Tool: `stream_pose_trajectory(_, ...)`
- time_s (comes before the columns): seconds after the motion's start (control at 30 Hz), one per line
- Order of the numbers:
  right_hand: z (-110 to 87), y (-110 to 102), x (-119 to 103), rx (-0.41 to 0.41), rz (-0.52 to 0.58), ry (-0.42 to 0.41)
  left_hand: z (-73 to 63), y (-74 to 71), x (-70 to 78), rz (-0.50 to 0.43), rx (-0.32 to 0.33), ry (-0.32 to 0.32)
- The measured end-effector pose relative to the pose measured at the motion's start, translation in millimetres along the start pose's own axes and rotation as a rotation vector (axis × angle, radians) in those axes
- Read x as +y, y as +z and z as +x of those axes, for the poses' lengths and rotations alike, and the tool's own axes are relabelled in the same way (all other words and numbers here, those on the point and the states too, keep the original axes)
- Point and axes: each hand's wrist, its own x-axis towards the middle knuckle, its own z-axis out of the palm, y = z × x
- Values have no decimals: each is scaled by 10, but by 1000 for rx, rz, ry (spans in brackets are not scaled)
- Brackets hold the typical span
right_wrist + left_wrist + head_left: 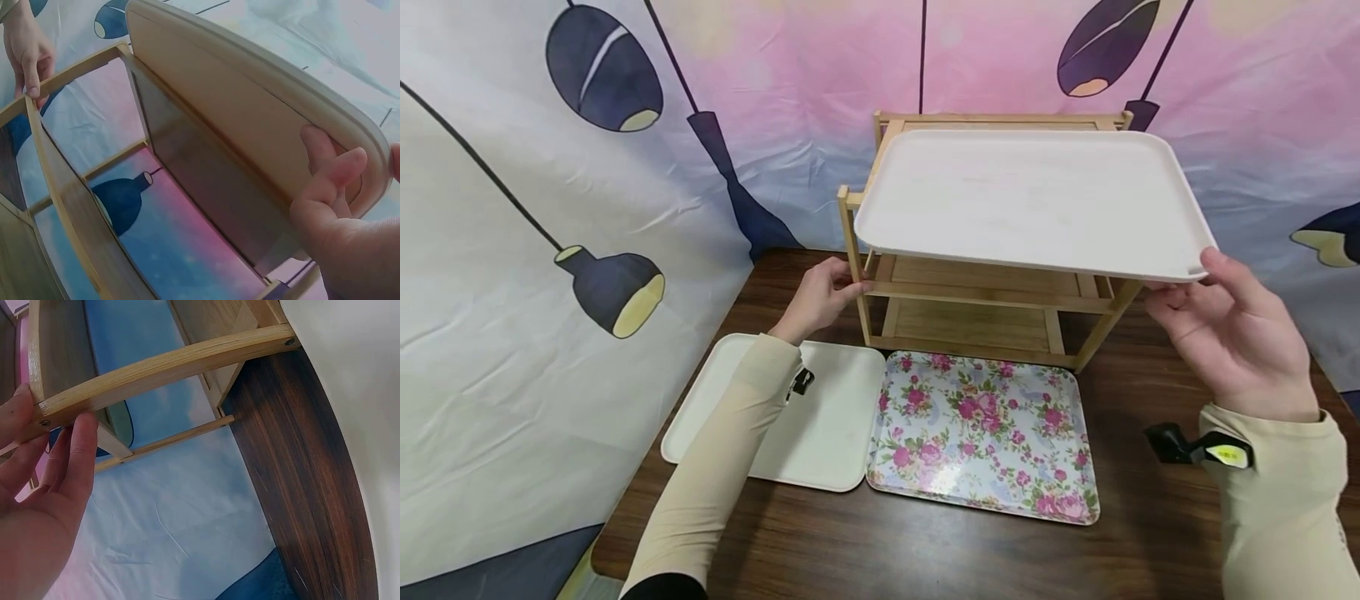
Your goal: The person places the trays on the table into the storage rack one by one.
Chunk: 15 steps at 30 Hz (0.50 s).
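Note:
My right hand (1247, 342) pinches the front right corner of a white tray (1030, 200), thumb on top and fingers beneath. The tray lies over the top of a wooden shelf rack (992, 293) and hides most of its top level. In the right wrist view, the tray's underside (225, 94) faces the rack's top board (200, 169); I cannot tell where the two touch. At the rack's left front post, my left hand (820, 296) holds the wood between thumb and fingers. The left wrist view shows those fingers (81, 450) around the post (156, 372).
On the dark wooden table (925, 558), a cream tray (820, 417) lies left, partly under my left forearm. Beside it, a flowered tray (985, 433) lies before the rack. A printed cloth (820, 67) hangs behind the rack and along the left side.

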Motion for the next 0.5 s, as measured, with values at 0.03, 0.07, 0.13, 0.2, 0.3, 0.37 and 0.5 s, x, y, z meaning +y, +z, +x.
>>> stream_pose_trajectory(0.03, 26, 5, 15, 3, 9, 3, -2, -1, 1, -3, -1, 0)
stream_pose_trajectory(0.07, 47, 7, 30, 9, 15, 5, -5, -2, 3, 0, 0, 1)
stream_pose_trajectory(0.13, 81, 8, 52, 22, 28, 14, -7, -2, 6, 5, 0, 1)
stream_pose_trajectory(0.2, 105, 8, 67, 35, 23, 14, -7, 1, 9, 8, 0, 2)
stream_pose_trajectory(0.3, 125, 15, 82, 62, -42, -25, -3, 7, 8, 8, 4, 9)
stream_pose_trajectory(0.37, 134, 31, 96, 95, -145, -105, 1, 9, 5, 4, 7, 17)
stream_pose_trajectory(0.5, 129, 104, 192, 264, -690, -452, 2, 11, -14, 13, 11, 21)
